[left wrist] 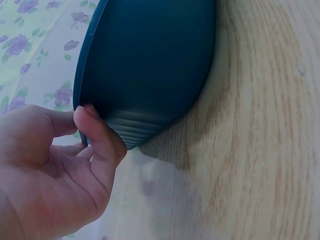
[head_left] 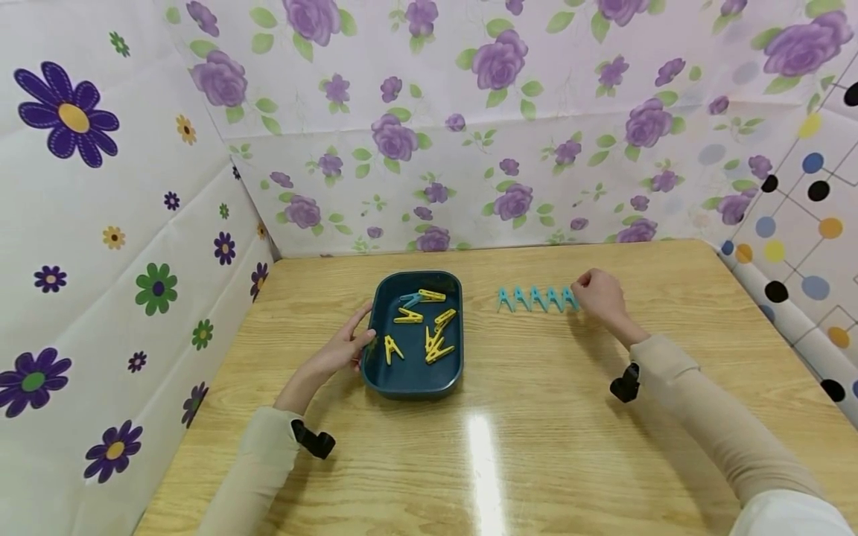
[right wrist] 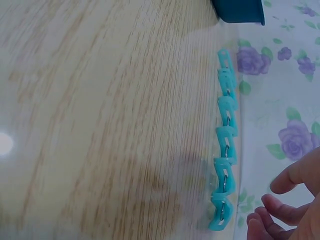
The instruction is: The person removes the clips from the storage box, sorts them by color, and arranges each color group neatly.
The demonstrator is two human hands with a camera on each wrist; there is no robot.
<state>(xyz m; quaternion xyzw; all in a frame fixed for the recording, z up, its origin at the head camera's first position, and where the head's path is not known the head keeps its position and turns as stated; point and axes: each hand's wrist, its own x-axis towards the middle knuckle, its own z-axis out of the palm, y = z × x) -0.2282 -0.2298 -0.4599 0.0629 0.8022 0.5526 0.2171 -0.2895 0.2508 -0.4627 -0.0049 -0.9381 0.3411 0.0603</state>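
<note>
A dark teal tray (head_left: pixel 414 378) sits mid-table holding several yellow clothespins (head_left: pixel 436 344) and one blue clothespin (head_left: pixel 410 299). My left hand (head_left: pixel 365 339) holds the tray's left rim. In the left wrist view its thumb and a finger (left wrist: pixel 100 137) pinch the edge of the tray (left wrist: pixel 150 65). To the tray's right, several blue clothespins (head_left: pixel 535 298) stand in a straight row. My right hand (head_left: pixel 582 286) hovers at the row's right end, fingers loosely curled. The right wrist view shows the hand (right wrist: pixel 280 205) apart from the nearest pin (right wrist: pixel 220 215), holding nothing.
The wooden table (head_left: pixel 536 447) is walled by flowered panels at the back (head_left: pixel 469 186) and left, and a dotted panel (head_left: pixel 798 246) at the right. A corner of the tray (right wrist: pixel 240 11) shows beyond the row in the right wrist view.
</note>
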